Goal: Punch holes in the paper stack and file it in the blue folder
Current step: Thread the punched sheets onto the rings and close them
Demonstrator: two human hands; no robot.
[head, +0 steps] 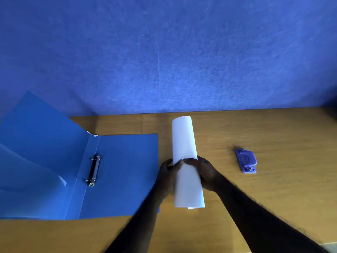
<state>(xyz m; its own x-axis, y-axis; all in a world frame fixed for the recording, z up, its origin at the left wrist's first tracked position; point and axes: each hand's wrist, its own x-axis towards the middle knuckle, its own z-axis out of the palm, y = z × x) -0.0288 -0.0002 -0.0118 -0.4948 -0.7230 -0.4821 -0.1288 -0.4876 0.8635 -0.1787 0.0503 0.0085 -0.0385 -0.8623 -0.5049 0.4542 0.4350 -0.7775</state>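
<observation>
The white paper stack (185,143) is curled lengthwise into a loose roll in the middle of the wooden table. My left hand (166,175) grips its left side and my right hand (204,173) wraps its right side, thumbs meeting on top. The blue folder (124,170) lies open flat to the left, its black two-ring mechanism (94,170) on the right half beside the spine, rings apparently shut. The small purple hole punch (246,161) rests on the table to the right of the paper, apart from my hands.
A blue felt partition (173,55) stands along the table's far edge. The folder's left cover (36,143) leans up toward it, with a translucent pocket inside. Bare wooden tabletop (291,143) stretches to the right of the punch and in front of the folder.
</observation>
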